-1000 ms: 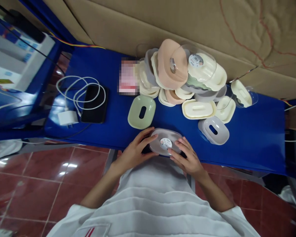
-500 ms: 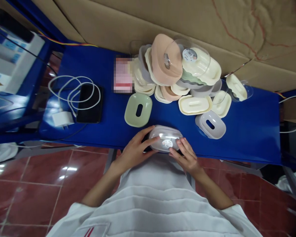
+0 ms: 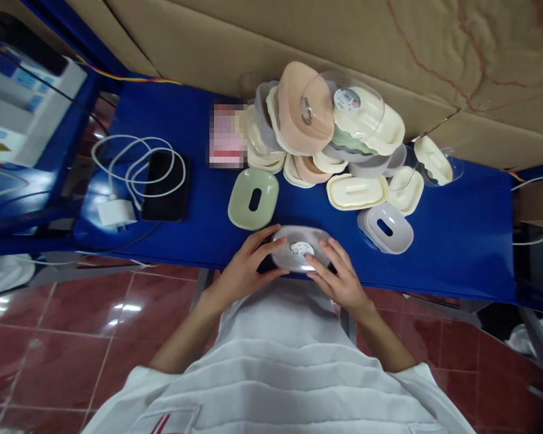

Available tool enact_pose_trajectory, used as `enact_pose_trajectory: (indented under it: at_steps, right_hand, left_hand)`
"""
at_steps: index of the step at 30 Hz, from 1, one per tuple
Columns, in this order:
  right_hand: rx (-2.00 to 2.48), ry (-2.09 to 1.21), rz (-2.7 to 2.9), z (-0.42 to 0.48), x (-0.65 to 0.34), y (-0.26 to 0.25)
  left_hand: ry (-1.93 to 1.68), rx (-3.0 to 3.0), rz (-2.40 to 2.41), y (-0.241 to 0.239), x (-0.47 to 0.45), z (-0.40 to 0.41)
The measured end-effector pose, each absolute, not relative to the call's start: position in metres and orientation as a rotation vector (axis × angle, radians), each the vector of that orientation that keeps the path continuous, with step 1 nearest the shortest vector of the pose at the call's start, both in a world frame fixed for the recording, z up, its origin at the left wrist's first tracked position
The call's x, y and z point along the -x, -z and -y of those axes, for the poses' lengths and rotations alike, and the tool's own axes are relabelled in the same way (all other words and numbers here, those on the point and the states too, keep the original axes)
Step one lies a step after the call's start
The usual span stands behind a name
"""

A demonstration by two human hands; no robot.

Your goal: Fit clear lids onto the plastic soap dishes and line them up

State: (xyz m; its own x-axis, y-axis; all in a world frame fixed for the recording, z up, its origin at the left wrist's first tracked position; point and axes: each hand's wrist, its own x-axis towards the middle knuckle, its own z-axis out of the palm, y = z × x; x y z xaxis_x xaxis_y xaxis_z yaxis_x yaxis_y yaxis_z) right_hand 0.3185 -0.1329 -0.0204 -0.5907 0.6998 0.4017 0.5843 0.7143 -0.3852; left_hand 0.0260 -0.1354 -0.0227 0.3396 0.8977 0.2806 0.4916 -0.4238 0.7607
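Note:
A greyish-lilac soap box (image 3: 284, 258) with a clear lid and a round printed sticker is held at the table's front edge. My left hand (image 3: 248, 265) grips its left end, thumb low and fingers over the top. At the other end, my right hand (image 3: 341, 276) is closed on it, with fingertips on the lid beside the sticker. Just beyond lies a green slotted tray (image 3: 239, 208). To the right rests a lilac slotted tray (image 3: 403, 232), seemingly stacked on another lilac part. Cream trays (image 3: 358, 202) lie between them, further back.
A heap of peach, cream, green and lilac soap box parts (image 3: 305, 114) with clear lids stands at the back of the blue table (image 3: 470, 253). On the left are a black phone (image 3: 165, 208), a white charger (image 3: 117, 212) and its coiled cable. Brown card (image 3: 235, 36) covers the back.
The soap box has tilted and its sticker now faces up more, slightly further left. Both hands still hold it, with fingers shifted a little.

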Motion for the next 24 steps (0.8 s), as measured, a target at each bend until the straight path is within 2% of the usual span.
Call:
enact_pose_trajectory:
  at_steps: [8, 13, 16, 19, 22, 24]
  right_hand:
    - [1.084, -0.334, 2.409, 0.129, -0.320, 0.025]
    - [1.003, -0.376, 2.433, 0.128, -0.334, 0.013]
    - [1.140, -0.082, 2.247, 0.132, -0.368, 0.000]
    - [1.433, 0.358, 1.874, 0.129, -0.429, 0.000]
    - [1.635, 0.567, 1.454, 0.120, -0.500, 0.021]
    - [1.780, 0.567, 1.295, 0.116, -0.539, 0.039]
  left_hand:
    - [-0.967, -2.074, -1.199, 0.026, -0.025, 0.134]
    - [-0.977, -2.074, -1.114, 0.017, -0.025, 0.139]
    - [-1.139, -2.066, -1.155, 0.006, -0.024, 0.141]
    - [-1.262, -2.117, -1.512, 0.002, -0.019, 0.135]
    - [-1.120, -2.132, -1.835, 0.008, -0.014, 0.122]
    - [-1.010, -2.165, -1.863, 0.013, -0.011, 0.117]
